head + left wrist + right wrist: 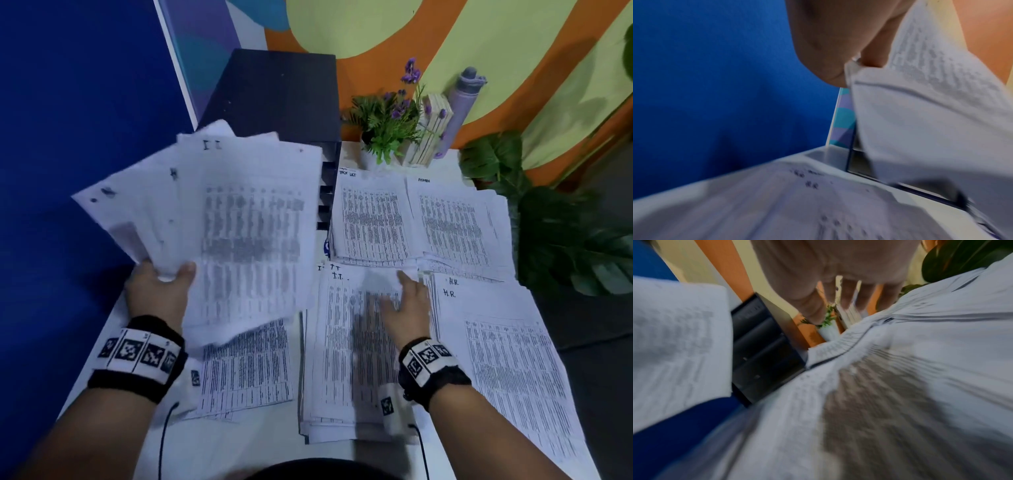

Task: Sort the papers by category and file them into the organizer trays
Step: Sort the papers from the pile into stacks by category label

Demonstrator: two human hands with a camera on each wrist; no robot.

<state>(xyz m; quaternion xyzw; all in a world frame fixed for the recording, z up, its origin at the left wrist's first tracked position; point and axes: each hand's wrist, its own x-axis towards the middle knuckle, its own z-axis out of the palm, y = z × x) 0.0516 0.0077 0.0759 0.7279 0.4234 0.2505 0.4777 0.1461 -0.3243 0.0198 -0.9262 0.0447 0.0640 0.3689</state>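
I read the organizer as the target: a dark tray unit in the upper middle of the head view, its slots facing right, partly covered by the fan of sheets raised in front of it. That fan sits left of centre, long axis running up the frame, marked "I.T." on top. My left hand pinches its lower corner, thumb over the sheets, other fingers hidden under them. On the table lie sorted piles: the I.T. pile in the lower middle, the H.R. pile lower right, two more above them.

My right hand lies over the I.T. pile, fingers straight and spread, holding nothing; whether it presses the paper I cannot tell. The fan is just left of that pile, so I judge the left hand nearer for laying it down.

Both wrist views are smeared. The trays' contents are hidden.
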